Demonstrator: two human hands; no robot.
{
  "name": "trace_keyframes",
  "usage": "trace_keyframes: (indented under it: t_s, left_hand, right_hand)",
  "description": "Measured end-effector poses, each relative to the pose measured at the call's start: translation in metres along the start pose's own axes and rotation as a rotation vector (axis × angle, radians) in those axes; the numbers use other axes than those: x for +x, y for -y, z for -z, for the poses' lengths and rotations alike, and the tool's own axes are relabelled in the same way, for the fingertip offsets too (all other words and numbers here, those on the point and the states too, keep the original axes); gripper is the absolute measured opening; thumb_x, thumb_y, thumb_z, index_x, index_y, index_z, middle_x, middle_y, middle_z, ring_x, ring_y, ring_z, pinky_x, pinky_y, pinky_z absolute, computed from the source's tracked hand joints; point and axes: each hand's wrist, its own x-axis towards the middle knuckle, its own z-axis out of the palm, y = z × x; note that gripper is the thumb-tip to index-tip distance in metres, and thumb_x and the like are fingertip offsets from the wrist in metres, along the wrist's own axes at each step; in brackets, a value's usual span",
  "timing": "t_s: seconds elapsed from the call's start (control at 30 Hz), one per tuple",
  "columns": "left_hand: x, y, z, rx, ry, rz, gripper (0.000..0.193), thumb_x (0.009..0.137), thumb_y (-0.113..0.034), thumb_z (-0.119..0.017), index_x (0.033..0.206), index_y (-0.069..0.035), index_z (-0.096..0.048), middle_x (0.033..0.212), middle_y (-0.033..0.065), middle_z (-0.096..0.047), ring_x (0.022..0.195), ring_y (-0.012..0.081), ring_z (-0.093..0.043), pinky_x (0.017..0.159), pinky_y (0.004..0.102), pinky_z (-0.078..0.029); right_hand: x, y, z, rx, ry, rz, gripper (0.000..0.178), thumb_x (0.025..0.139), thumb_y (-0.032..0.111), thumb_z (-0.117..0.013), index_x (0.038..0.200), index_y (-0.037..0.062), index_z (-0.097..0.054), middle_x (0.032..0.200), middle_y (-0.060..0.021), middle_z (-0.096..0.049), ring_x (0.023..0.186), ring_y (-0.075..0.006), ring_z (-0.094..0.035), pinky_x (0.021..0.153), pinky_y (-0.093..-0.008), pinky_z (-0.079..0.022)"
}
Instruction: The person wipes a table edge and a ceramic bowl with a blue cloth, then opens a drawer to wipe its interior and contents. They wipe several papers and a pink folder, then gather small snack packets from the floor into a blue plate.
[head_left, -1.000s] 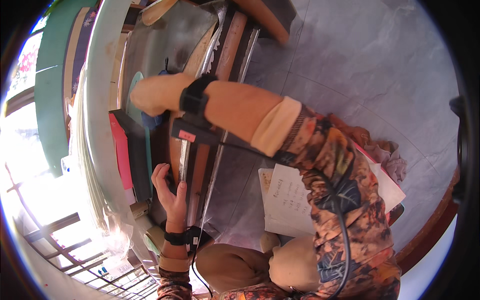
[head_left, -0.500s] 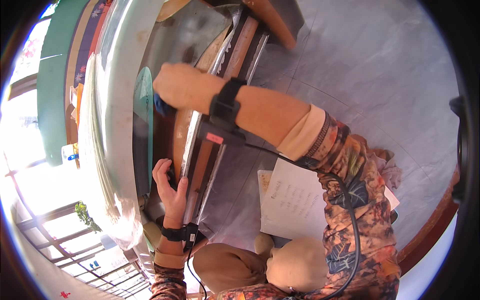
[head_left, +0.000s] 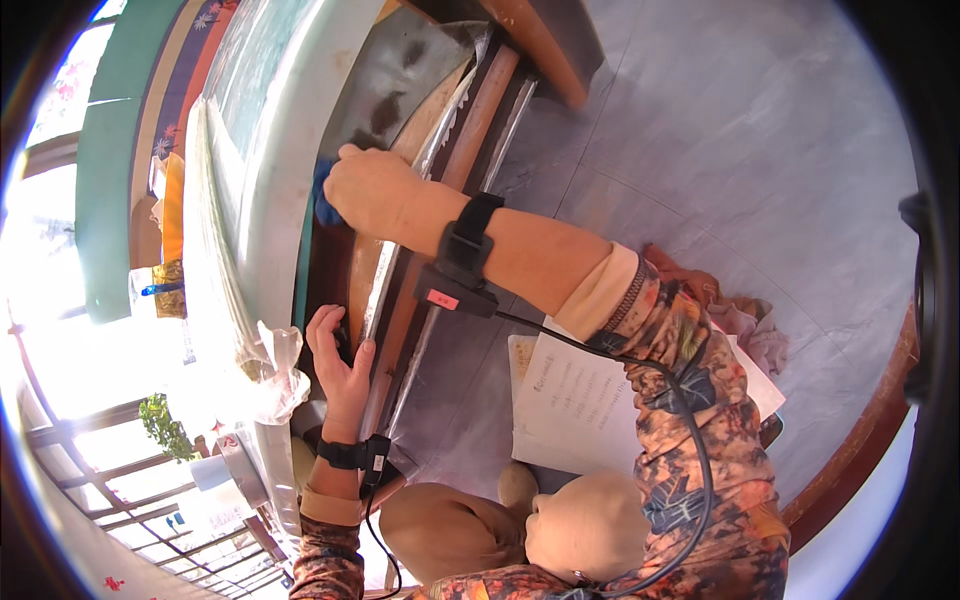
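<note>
My right hand [head_left: 375,190] is closed on a dark blue cloth [head_left: 325,192], low over the inside of a wooden drawer [head_left: 362,272] with shiny silver strips along its edges. Part of the cloth is hidden behind the fingers. Nearer to me, my left hand [head_left: 343,375] lies by the drawer's near end, its thumb apart from the fingers and beside the silver edge. Nothing shows held in it. Black straps with small boxes and cables sit on both wrists.
Left of the drawer runs a pale tabletop edge [head_left: 262,180] with clear plastic sheeting [head_left: 262,385] hanging over it. Handwritten white paper [head_left: 575,395] lies to the right of the drawer. A crumpled pinkish-brown cloth [head_left: 745,325] is on the grey floor [head_left: 740,140]. A wooden panel [head_left: 545,45] stands at the far end.
The right hand with the blue cloth has shifted slightly right and nearer to me inside the drawer. My left hand keeps its place by the drawer edge. The view has tilted a little.
</note>
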Motion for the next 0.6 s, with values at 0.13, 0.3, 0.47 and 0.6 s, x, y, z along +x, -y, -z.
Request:
trace_keyframes:
  t_s: [0.13, 0.3, 0.47, 0.6]
  left_hand:
    - [0.0, 0.0, 0.0, -0.005, 0.013, 0.0, 0.052, 0.091, -0.034, -0.068, 0.13, -0.003, -0.055, 0.136, 0.0117, -0.051, 0.117, 0.0238, -0.05, 0.092, 0.0321, -0.04]
    - [-0.001, 0.004, 0.002, 0.012, 0.018, -0.004, 0.053, 0.091, -0.036, -0.068, 0.131, -0.002, -0.054, 0.136, 0.0127, -0.05, 0.119, 0.025, -0.05, 0.096, 0.0331, -0.04]
    - [-0.002, 0.002, 0.0, -0.033, 0.013, 0.014, 0.055, 0.09, -0.035, -0.071, 0.13, -0.002, -0.054, 0.138, 0.0142, -0.05, 0.122, 0.0311, -0.049, 0.102, 0.0401, -0.04]
    - [-0.001, -0.003, 0.001, -0.006, 0.015, 0.022, 0.056, 0.089, -0.034, -0.072, 0.132, -0.004, -0.053, 0.138, 0.0119, -0.049, 0.118, 0.0273, -0.049, 0.094, 0.0355, -0.04]
  right_hand:
    - [0.043, -0.044, 0.019, 0.012, -0.421, -0.137, 0.02, 0.085, 0.016, -0.06, 0.092, 0.0095, -0.078, 0.102, -0.0105, -0.072, 0.108, -0.0291, -0.064, 0.089, -0.0395, -0.054]
    - [0.118, -0.122, 0.033, -0.363, -0.348, -0.272, 0.027, 0.089, 0.021, -0.061, 0.108, 0.0109, -0.077, 0.122, -0.0132, -0.07, 0.121, -0.0313, -0.06, 0.094, -0.04, -0.049]
    - [0.087, -0.097, 0.018, -0.507, -0.292, -0.349, 0.028, 0.09, 0.02, -0.06, 0.108, 0.0085, -0.078, 0.122, -0.0155, -0.071, 0.128, -0.0346, -0.056, 0.093, -0.0431, -0.049]
    - [0.044, -0.036, 0.016, -0.111, 0.064, -0.007, 0.021, 0.085, 0.011, -0.062, 0.097, 0.0017, -0.077, 0.104, -0.0206, -0.072, 0.103, -0.0356, -0.068, 0.084, -0.0419, -0.058]
